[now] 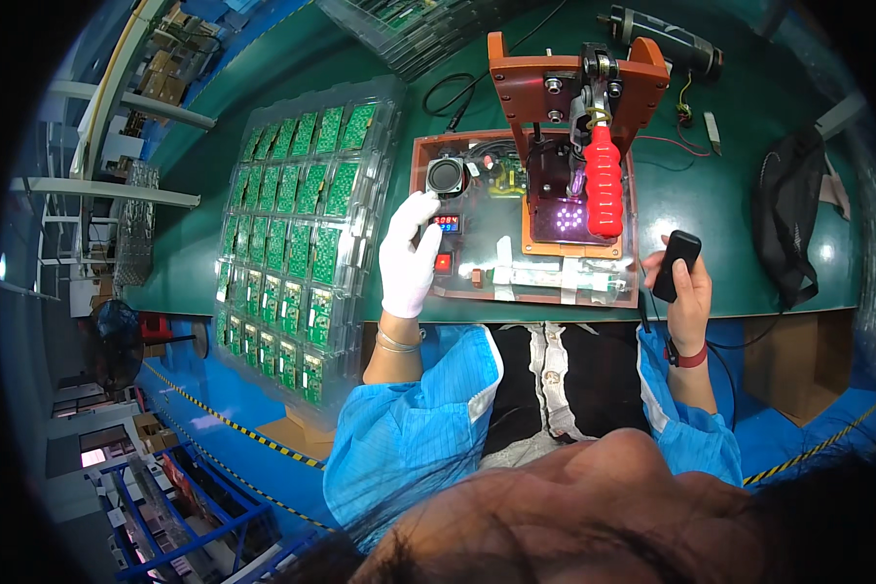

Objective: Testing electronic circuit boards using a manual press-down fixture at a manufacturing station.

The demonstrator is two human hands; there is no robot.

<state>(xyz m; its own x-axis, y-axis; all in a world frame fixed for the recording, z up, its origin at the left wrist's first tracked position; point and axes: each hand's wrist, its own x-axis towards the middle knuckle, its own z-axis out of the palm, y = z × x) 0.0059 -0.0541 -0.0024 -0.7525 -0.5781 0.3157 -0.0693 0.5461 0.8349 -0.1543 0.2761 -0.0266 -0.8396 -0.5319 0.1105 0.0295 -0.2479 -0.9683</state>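
Observation:
A white glove covers my left hand [409, 255], which rests at the left edge of a clear-topped test fixture [420, 161] with its thumb and fingers apart. Right by its fingertips are a round black speaker [446, 175], a small digital meter [446, 223] and a lit red switch [444, 263]. My bare right hand [689, 307] grips a small oblong black device [678, 265] at the fixture's right side. Above the fixture stands an orange toggle clamp frame [511, 73] with a red ribbed handle [603, 185]. Purple lights [568, 219] glow beneath the clamp.
A clear plastic tray [387, 136] filled with green circuit boards lies at the left, overhanging the table's front edge. More trays [409, 34] sit at the back. A black cylindrical tool [667, 41] lies at the back right, and a black bag [786, 214] at the right.

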